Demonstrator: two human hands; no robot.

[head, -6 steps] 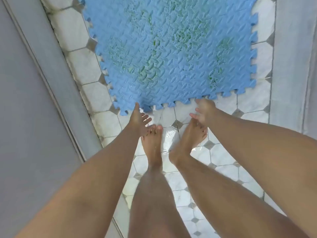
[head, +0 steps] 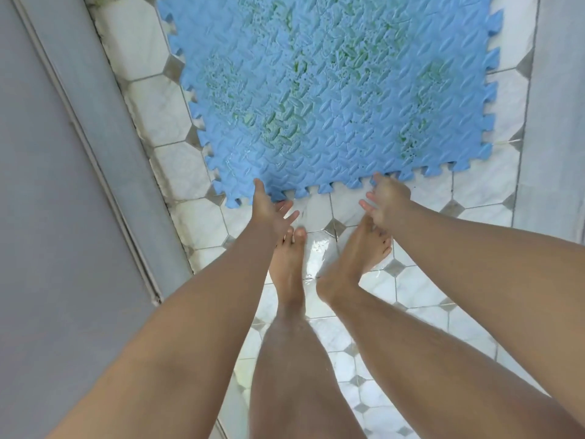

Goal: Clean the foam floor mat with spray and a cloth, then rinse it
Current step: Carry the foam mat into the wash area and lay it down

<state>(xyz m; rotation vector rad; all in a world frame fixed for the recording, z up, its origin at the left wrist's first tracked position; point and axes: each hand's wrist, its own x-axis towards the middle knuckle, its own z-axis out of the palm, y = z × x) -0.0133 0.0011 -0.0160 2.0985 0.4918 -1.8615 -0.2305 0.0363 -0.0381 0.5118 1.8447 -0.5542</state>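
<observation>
Here, you look straight down at a white tiled floor point(head: 421, 289) that shines with water. The blue foam mat point(head: 332, 90) lies flat on it, filling the upper middle of the view. The mat's toothed edges are on show, and greenish patches are scattered over its ridged top.

Both of your bare arms reach down towards the mat's near edge. Your left hand point(head: 269, 210) is spread and holds nothing. Its thumb point(head: 259, 186) points up over the mat's near left corner, while the other fingers fan out above the tiles. Your right hand point(head: 387, 201) is relaxed and also holds nothing, with its fingers loosely apart just beside the same edge, further right. Whether either hand touches the foam cannot be told.

Your left foot point(head: 288, 264) and right foot point(head: 357, 251) stand on the wet tiles just short of the mat. A grey wall point(head: 47, 217) runs down the left side.
</observation>
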